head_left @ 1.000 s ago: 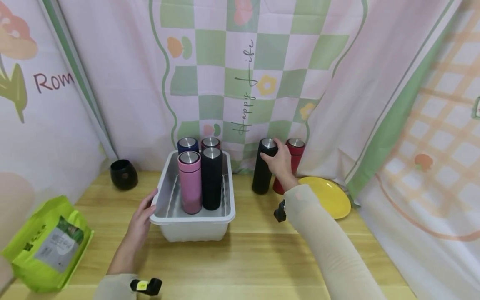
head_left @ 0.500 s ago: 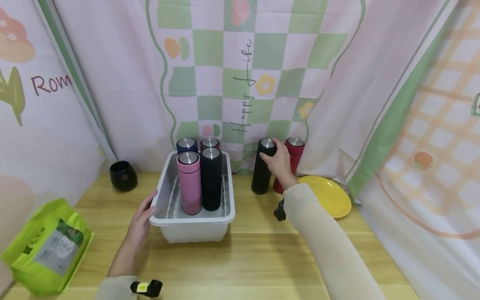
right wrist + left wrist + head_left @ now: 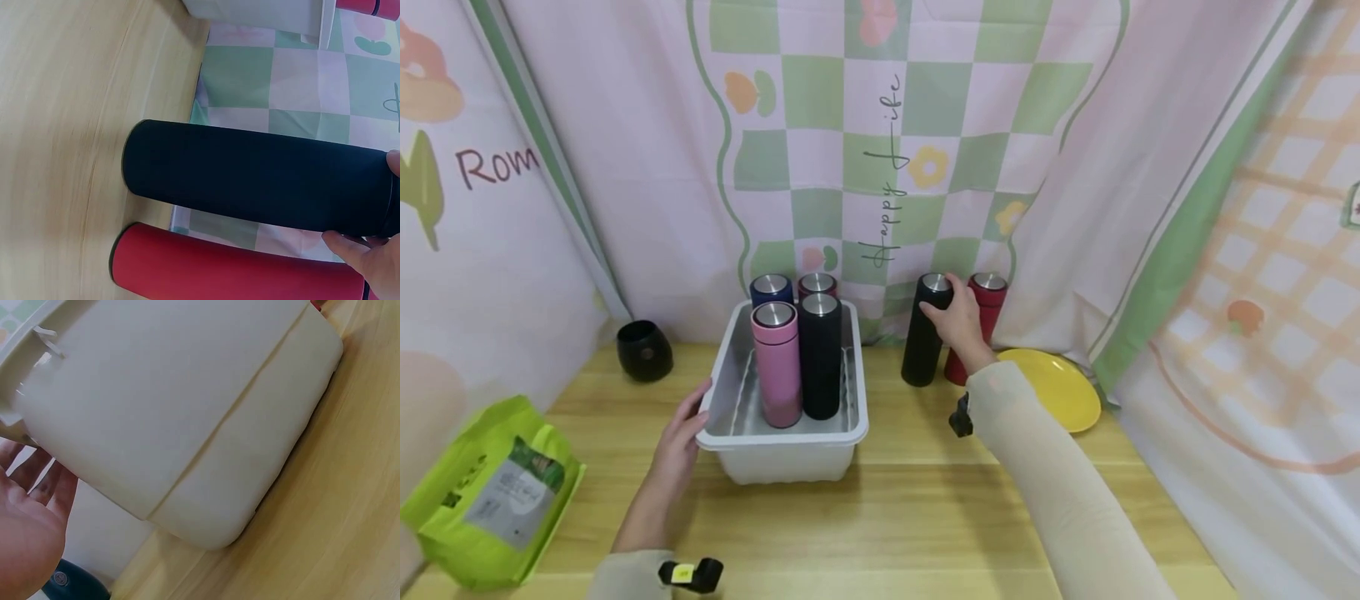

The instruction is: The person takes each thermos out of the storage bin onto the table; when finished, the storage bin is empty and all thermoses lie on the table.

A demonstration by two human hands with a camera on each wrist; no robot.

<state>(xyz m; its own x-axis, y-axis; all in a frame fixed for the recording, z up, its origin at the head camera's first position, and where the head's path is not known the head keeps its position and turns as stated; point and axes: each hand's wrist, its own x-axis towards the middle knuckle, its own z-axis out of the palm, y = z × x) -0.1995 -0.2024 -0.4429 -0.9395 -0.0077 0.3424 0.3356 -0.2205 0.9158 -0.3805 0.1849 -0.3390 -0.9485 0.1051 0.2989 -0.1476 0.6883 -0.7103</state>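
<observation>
My right hand (image 3: 958, 321) grips a black thermos flask (image 3: 921, 342) near its steel-topped lid, thumb on one side and fingers on the other. The flask stands upright at the back, right of a white tub (image 3: 790, 462). In the right wrist view the black flask (image 3: 256, 175) runs across the frame beside a red thermos flask (image 3: 231, 265). My left hand (image 3: 677, 437) rests against the tub's left rim; the left wrist view shows its fingers (image 3: 59, 490) at the tub's wall. Inside the tub stand a pink flask (image 3: 778, 375), another black flask (image 3: 822, 367), a blue flask (image 3: 771, 287) and a dark red flask (image 3: 817, 285).
A yellow plate (image 3: 1060, 392) lies at the right, partly behind my right forearm. At the left are a black cup (image 3: 644, 354) and a bright green bag (image 3: 497, 500). Behind the wooden table (image 3: 880, 533) hangs a checkered curtain (image 3: 880, 158).
The view has shifted very slightly. Both hands keep their places, the right on the black flask and the left at the tub's rim.
</observation>
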